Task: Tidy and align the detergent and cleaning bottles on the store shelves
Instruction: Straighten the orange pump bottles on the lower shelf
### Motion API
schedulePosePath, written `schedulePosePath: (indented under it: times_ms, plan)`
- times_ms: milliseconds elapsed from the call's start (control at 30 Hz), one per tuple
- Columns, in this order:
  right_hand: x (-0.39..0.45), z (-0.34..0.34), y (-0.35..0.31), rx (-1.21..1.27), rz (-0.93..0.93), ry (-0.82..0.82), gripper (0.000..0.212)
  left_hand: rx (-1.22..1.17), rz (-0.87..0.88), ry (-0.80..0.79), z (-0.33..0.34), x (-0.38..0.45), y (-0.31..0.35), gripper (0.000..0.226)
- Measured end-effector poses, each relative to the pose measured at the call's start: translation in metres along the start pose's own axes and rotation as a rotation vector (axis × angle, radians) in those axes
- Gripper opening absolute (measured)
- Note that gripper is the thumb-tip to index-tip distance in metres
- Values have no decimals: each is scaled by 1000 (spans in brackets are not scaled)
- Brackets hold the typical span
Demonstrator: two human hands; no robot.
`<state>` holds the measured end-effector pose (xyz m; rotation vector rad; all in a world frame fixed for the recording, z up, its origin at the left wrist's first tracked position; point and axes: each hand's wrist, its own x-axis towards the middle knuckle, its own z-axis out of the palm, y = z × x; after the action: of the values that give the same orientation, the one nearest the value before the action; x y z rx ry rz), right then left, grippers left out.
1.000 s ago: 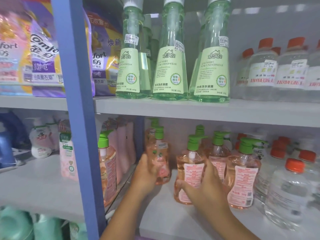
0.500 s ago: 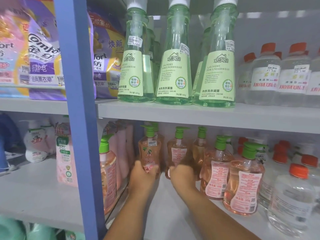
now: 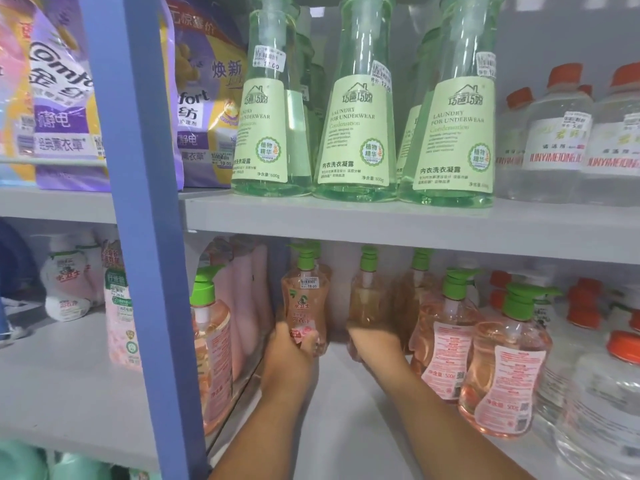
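I saw bare shelf [image 3: 339,410] in front of the two back pump bottles, and both forearms passed through this lane. On the right, two front pump bottles [image 3: 502,372] and clear bottles [image 3: 602,403] closed the way. On the left, the blue post [image 3: 138,237] and a pump bottle [image 3: 213,341] just behind it stood close. Above, the upper shelf [image 3: 398,223] left little room over the green pumps.
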<state>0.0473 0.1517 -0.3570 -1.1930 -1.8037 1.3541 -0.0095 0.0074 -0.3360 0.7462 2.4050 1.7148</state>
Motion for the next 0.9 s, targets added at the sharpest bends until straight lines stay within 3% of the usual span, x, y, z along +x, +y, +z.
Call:
schedulePosePath:
  times_ms: [133, 200, 233, 300, 333, 400, 467, 567, 700, 767, 900]
  plan:
    - [8, 5, -5, -18, -216, 89, 37, 52, -2, 52, 4, 11, -19, 20]
    - [9, 5, -8, 28, -229, 65, 22, 42, 3, 61, 7, 14, -24, 19]
    - [15, 5, -4, 118, -202, 17, 24, 46, -7, 59, 8, 15, -24, 19]
    - [20, 4, 0, 156, -194, 31, 62, 40, -19, 57, 9, 17, -26, 20]
    - [19, 3, -1, 19, -232, 84, 70, 50, -20, 54, 10, 18, -26, 20]
    - [19, 5, 0, -249, -255, 176, 61, 58, -7, 66, 10, 18, -25, 19]
    - [19, 5, 5, -338, -209, 190, 52, 40, 0, 88, 11, 19, -25, 20]
    - [20, 3, 13, -224, -105, 91, 47, 23, -8, 111, 10, 21, -24, 27]
    - [24, 3, 5, -206, -349, 193, 38, 23, -26, 109, 9, 23, -23, 26]
    - [31, 9, 0, -247, -343, 154, 26, 13, -35, 106, 10, 24, -24, 24]
    - [42, 17, 3, -338, -328, 171, 22, -44, -47, 99, 11, 23, -25, 18]
